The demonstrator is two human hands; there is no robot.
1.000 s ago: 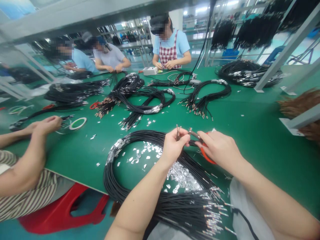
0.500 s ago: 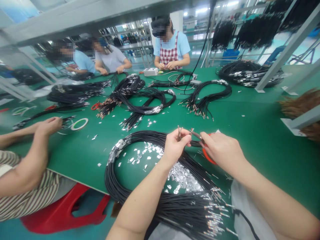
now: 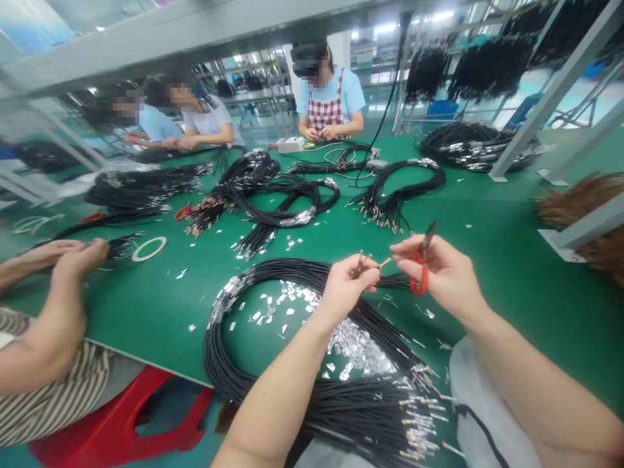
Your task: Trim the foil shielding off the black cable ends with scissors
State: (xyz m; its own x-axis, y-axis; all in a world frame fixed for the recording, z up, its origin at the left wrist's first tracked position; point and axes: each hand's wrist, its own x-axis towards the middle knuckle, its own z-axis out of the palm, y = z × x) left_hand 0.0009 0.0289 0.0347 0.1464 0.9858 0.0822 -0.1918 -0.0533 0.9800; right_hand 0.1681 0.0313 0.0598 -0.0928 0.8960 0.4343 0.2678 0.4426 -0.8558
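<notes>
And here we go: the bare, curled left hand (image 3: 351, 278) presses thumb towards bent fingers; the bare right hand (image 3: 441, 270) points its fingers leftward (thumb slightly parted), just short of it, both bare forearms (image 3: 277, 390) slanting inward.

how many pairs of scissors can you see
3, it seems: one pair of scissors in the right hand; orange handles beside the middle cable bundle; red handles by the left cable pile. Only handles show on those last two; others may be hidden.

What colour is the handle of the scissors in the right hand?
The scissors handle is orange-red; it shows best in the head view.
</notes>
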